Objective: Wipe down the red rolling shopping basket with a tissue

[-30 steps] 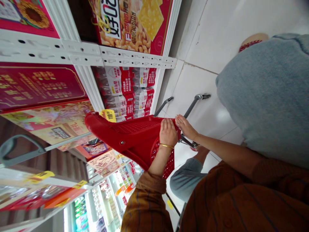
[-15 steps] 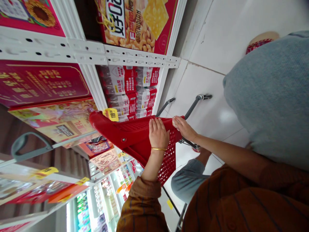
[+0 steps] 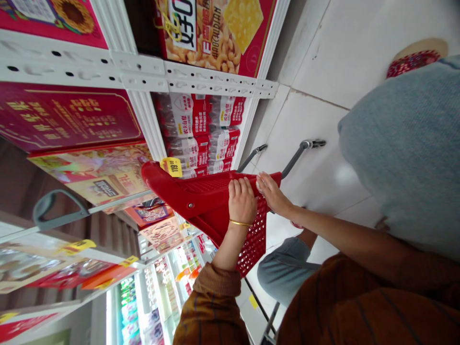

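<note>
A red plastic cart basket [image 3: 215,203] with a perforated side hangs across the middle of the head view, tilted. My left hand [image 3: 242,200], wearing a thin gold bracelet [image 3: 240,223], has its fingers together and bent over the rim. Just right of it, my right hand [image 3: 273,194] grips the same rim, with a small pale thing by its fingertips that I cannot make out. The palms of both hands are hidden. Grey legs with casters [image 3: 312,143] reach from the basket to the tiled floor.
Shelves on the left hold packaged bottles [image 3: 194,115], a cashew box [image 3: 215,36] and gift boxes [image 3: 72,117]. A yellow price tag [image 3: 171,167] sits by the basket. A grey loop handle [image 3: 59,211] sticks out at left. Legs in light blue jeans [image 3: 406,143] fill the right.
The view has shifted, so the shelves and basket appear further right. My right hand has slid a little along the rim toward my left hand. Both hands stay on the basket.
</note>
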`<state>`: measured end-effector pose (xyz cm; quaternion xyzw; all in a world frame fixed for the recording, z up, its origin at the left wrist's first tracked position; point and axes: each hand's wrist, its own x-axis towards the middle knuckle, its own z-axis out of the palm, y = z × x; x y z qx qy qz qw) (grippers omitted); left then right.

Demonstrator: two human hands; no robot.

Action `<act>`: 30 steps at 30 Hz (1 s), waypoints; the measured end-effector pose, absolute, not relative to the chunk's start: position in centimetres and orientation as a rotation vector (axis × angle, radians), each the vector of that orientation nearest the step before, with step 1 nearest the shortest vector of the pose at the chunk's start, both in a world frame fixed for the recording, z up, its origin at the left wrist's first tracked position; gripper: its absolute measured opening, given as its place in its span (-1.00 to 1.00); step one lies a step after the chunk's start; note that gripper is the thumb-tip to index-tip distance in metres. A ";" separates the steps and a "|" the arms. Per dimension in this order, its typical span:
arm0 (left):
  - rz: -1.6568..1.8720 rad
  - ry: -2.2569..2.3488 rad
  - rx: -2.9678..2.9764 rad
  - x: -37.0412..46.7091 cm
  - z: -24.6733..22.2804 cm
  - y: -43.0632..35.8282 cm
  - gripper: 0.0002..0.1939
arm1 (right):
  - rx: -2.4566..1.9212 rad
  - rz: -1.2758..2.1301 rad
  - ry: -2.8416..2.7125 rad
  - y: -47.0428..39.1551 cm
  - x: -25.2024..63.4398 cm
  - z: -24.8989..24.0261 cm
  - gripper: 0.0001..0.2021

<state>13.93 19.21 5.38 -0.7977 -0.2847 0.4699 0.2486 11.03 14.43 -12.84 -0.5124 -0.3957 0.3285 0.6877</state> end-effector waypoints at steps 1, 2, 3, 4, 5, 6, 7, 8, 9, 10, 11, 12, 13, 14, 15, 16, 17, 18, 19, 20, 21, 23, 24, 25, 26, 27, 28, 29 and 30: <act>1.275 -0.769 -2.173 13.8 5.4 19.2 -0.33 | -1.140 0.722 -0.896 14.5 11.0 -12.4 -0.40; 1.269 -0.761 -2.172 13.8 5.3 19.2 -0.36 | -1.134 0.710 -0.911 14.6 11.1 -12.0 -0.40; 1.265 -0.756 -2.171 13.7 5.3 19.3 -0.38 | -1.132 0.701 -0.924 14.7 11.2 -11.6 -0.39; 1.265 -0.751 -2.172 13.6 5.3 19.3 -0.40 | -1.133 0.698 -0.935 14.8 11.3 -11.4 -0.38; 1.268 -0.746 -2.175 13.6 5.4 19.3 -0.41 | -1.137 0.699 -0.943 14.8 11.4 -11.2 -0.38; 1.275 -0.739 -2.183 13.7 5.5 19.4 -0.41 | -1.141 0.704 -0.947 14.8 11.5 -11.1 -0.38; 1.280 -0.733 -2.193 13.8 5.8 19.4 -0.40 | -1.143 0.707 -0.951 14.9 11.7 -11.0 -0.39; 1.279 -0.734 -2.201 13.9 6.2 19.4 -0.39 | -1.145 0.708 -0.955 14.9 11.8 -11.0 -0.39; 1.265 -0.748 -2.202 14.1 6.6 19.4 -0.36 | -1.147 0.705 -0.960 14.9 12.0 -11.0 -0.40; 1.236 -0.775 -2.196 14.2 7.2 19.4 -0.33 | -1.149 0.701 -0.968 15.0 12.1 -11.0 -0.40; 1.193 -0.818 -2.179 14.4 7.9 19.4 -0.30 | -1.152 0.697 -0.977 15.0 12.2 -11.0 -0.41; 1.141 -0.866 -2.154 14.5 8.5 19.4 -0.27 | -1.154 0.696 -0.988 15.1 12.3 -11.0 -0.41; 1.092 -0.906 -2.128 14.5 9.2 19.4 -0.26 | -1.153 0.700 -0.998 15.1 12.4 -11.0 -0.42; 1.065 -0.931 -2.107 14.5 9.8 19.4 -0.25 | -1.151 0.707 -1.005 15.2 12.5 -11.0 -0.42; 1.052 -0.944 -2.093 14.3 10.3 19.4 -0.25 | -1.146 0.716 -1.009 15.2 12.5 -11.0 -0.42; 1.054 -0.944 -2.085 14.2 10.7 19.5 -0.25 | -1.141 0.723 -1.008 15.3 12.5 -11.0 -0.42; 1.065 -0.937 -2.082 14.0 11.0 19.5 -0.26 | -1.134 0.725 -1.006 15.3 12.5 -11.0 -0.42; 1.078 -0.927 -2.082 13.7 11.1 19.6 -0.27 | -1.128 0.723 -1.002 15.4 12.5 -11.0 -0.42; 1.086 -0.917 -2.082 13.5 11.2 19.6 -0.29 | -1.124 0.716 -0.996 15.4 12.5 -10.9 -0.41; 1.090 -0.908 -2.083 13.4 11.2 19.6 -0.30 | -1.122 0.706 -0.991 15.4 12.4 -10.8 -0.40; 1.091 -0.900 -2.084 13.2 11.2 19.6 -0.31 | -1.122 0.698 -0.984 15.4 12.4 -10.7 -0.40; 1.089 -0.896 -2.091 13.1 11.1 19.6 -0.32 | -1.129 0.693 -0.965 15.3 12.3 -10.4 -0.39; 1.088 -0.898 -2.096 13.0 11.0 19.5 -0.32 | -1.135 0.695 -0.955 15.3 12.3 -10.2 -0.40; 1.085 -0.902 -2.101 13.0 11.0 19.4 -0.32 | -1.139 0.697 -0.949 15.3 12.3 -10.0 -0.40; 1.082 -0.906 -2.104 13.0 11.0 19.4 -0.32 | -1.140 0.700 -0.947 15.3 12.4 -9.7 -0.40; 1.078 -0.907 -2.105 13.1 11.0 19.3 -0.32 | -1.138 0.701 -0.944 15.3 12.4 -9.3 -0.40; 1.075 -0.909 -2.105 13.0 11.0 19.2 -0.32 | -1.132 0.701 -0.942 15.3 12.5 -8.9 -0.39; 1.074 -0.911 -2.105 13.0 11.0 19.2 -0.32 | -1.122 0.702 -0.938 15.4 12.5 -8.4 -0.39; 1.076 -0.915 -2.106 13.0 11.0 19.1 -0.33 | -1.109 0.701 -0.934 15.5 12.6 -8.0 -0.39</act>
